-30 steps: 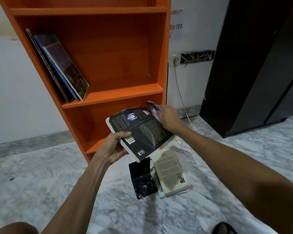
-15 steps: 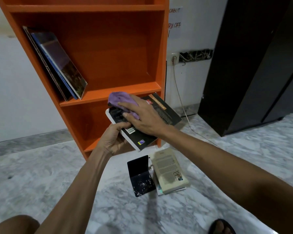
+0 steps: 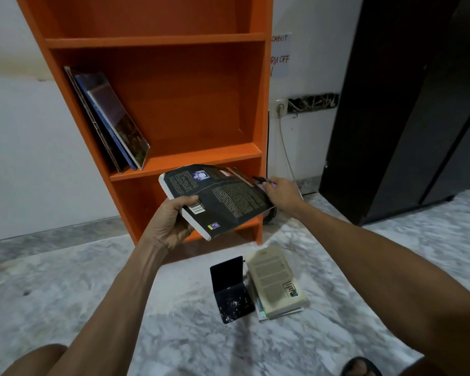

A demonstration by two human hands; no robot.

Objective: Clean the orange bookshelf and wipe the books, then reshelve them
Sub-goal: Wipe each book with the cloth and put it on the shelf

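My left hand (image 3: pixel 171 222) grips the lower left corner of a black paperback (image 3: pixel 220 198), held tilted with its back cover up in front of the orange bookshelf (image 3: pixel 174 161). My right hand (image 3: pixel 282 194) is at the book's right edge and holds a purple cloth (image 3: pixel 266 185), of which only a sliver shows under the fingers. Several thin books (image 3: pixel 114 123) lean against the left wall of the middle shelf. On the floor lie a dark blue book (image 3: pixel 231 290) and a beige book (image 3: pixel 276 279) on top of a small stack.
A tall black cabinet (image 3: pixel 407 104) stands to the right. A white cable (image 3: pixel 285 147) hangs from a wall socket beside the shelf. The floor is grey marble (image 3: pixel 65 294). My knee shows at bottom left and a sandalled foot (image 3: pixel 360 367) at bottom right.
My right hand swept the cloth across the cover from the book's upper left to its right edge. The back cover is uncovered again. The book stays in my left hand.
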